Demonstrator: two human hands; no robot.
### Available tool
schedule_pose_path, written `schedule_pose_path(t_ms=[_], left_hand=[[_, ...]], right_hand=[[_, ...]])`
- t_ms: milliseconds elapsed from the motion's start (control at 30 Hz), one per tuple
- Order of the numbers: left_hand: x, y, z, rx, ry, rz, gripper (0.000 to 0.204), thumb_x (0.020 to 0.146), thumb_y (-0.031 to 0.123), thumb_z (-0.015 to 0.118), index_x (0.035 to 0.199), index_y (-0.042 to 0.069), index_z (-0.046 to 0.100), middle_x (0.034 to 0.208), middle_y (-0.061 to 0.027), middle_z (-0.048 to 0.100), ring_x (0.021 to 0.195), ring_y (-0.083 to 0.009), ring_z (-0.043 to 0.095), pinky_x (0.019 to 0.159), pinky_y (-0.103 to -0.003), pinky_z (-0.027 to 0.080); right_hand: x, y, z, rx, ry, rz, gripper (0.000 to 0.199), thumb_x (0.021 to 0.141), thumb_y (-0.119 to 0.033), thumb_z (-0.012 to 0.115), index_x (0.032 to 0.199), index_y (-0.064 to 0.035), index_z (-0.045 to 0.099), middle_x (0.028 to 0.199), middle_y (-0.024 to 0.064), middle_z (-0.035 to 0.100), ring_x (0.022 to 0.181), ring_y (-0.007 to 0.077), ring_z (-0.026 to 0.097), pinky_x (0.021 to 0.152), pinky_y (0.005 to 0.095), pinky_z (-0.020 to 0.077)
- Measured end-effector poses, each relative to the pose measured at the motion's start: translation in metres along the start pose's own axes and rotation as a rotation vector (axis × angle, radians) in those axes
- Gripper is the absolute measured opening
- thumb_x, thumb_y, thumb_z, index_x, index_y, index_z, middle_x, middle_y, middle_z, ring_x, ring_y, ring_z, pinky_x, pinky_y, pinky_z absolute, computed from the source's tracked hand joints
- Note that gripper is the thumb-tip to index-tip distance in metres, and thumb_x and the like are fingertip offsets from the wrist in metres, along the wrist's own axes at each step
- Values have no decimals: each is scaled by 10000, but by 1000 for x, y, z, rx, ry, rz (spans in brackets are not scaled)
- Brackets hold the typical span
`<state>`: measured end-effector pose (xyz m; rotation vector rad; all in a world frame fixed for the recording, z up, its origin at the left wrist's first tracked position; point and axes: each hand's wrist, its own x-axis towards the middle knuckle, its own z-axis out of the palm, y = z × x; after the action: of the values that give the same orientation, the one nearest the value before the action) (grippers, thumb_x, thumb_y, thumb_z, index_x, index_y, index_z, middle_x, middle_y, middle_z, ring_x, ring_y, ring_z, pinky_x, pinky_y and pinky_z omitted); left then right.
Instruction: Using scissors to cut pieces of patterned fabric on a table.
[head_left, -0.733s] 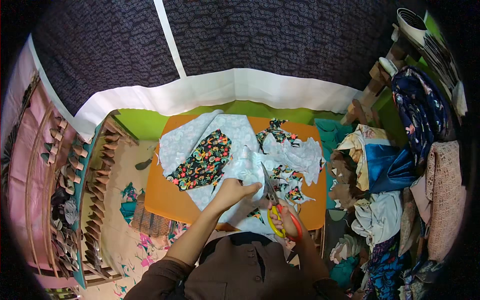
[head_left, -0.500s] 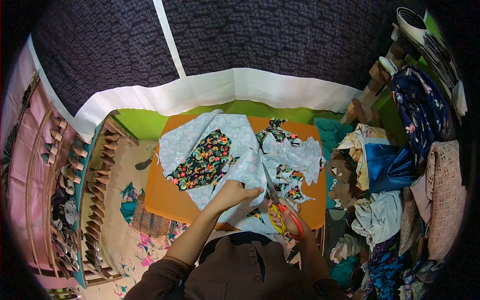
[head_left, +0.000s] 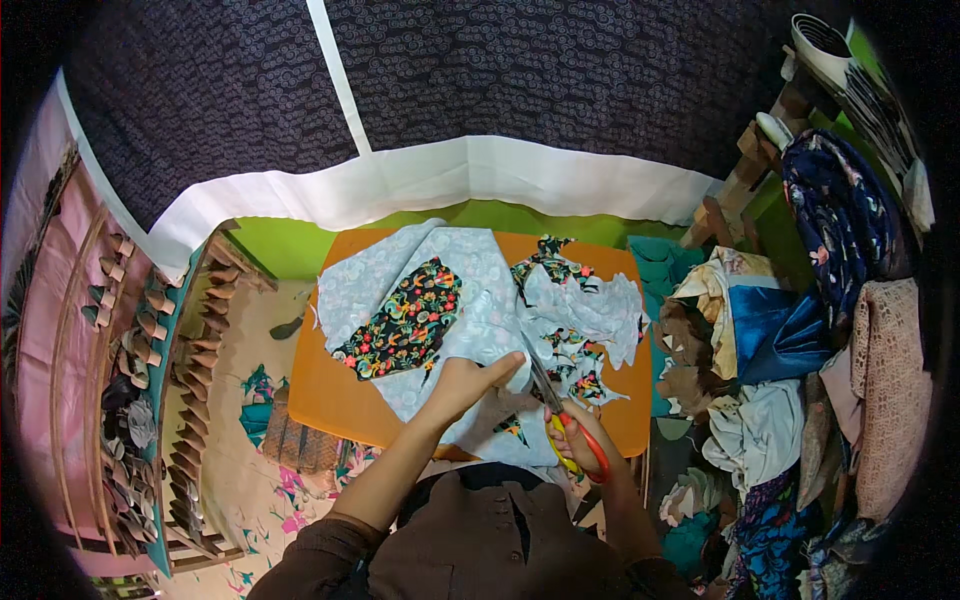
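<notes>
A pale fabric [head_left: 485, 265] with its light side up lies over the table. On it rests a black floral piece [head_left: 405, 320] with red, orange and green print. My left hand [head_left: 465, 385] holds the pale fabric near its right edge, thumb laid on top; the other fingers are mostly hidden. In my right hand [head_left: 578, 425] is a pair of scissors with red and yellow handles [head_left: 598, 455]. Their metal blades point away from me at the fabric's edge, just right of my left thumb. Crumpled offcuts [head_left: 590, 310] of the same print lie right of the blades.
The orange table [head_left: 340, 405] stands before a green wall [head_left: 280, 245] and a dark patterned curtain [head_left: 560, 80]. Racks of shoe lasts [head_left: 195, 385] line the left side. Heaped fabrics [head_left: 760, 430] crowd the right. Scraps [head_left: 290, 485] litter the floor at left.
My left hand has shifted slightly up and left, its thumb now lifted higher along the fabric edge. The scissor handles look closer together, and the right hand has moved slightly.
</notes>
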<state>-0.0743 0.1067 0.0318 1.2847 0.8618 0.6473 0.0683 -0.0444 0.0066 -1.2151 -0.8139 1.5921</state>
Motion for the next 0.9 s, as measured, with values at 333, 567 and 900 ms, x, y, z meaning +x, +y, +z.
schedule_pose_path(t_ms=[333, 567, 900], left_hand=[[2, -13, 1, 106, -27, 58, 627, 655, 169, 710, 1159, -43, 403, 1026, -133, 513, 918, -189, 490, 797, -282, 403], [3, -14, -6, 80, -76, 36, 646, 638, 167, 711, 1164, -41, 398, 1019, -118, 512, 922, -197, 492, 806, -279, 400], [1, 1, -15, 204, -236, -42, 665, 629, 211, 707, 1165, -37, 402, 1049, -129, 510, 885, -191, 506, 774, -281, 419]], right_hand=[[3, 8, 6, 15, -9, -111, 673, 706, -678, 437, 990, -68, 407, 684, -31, 358, 544, 36, 315, 476, 170, 277], [-3, 4, 5, 7, -13, -5, 704, 705, -690, 425, 1036, -69, 393, 720, -26, 354, 556, 32, 300, 472, 149, 269], [-5, -4, 4, -11, -57, 28, 734, 673, -712, 447, 1011, -63, 398, 721, -25, 354, 565, 28, 311, 477, 136, 259]])
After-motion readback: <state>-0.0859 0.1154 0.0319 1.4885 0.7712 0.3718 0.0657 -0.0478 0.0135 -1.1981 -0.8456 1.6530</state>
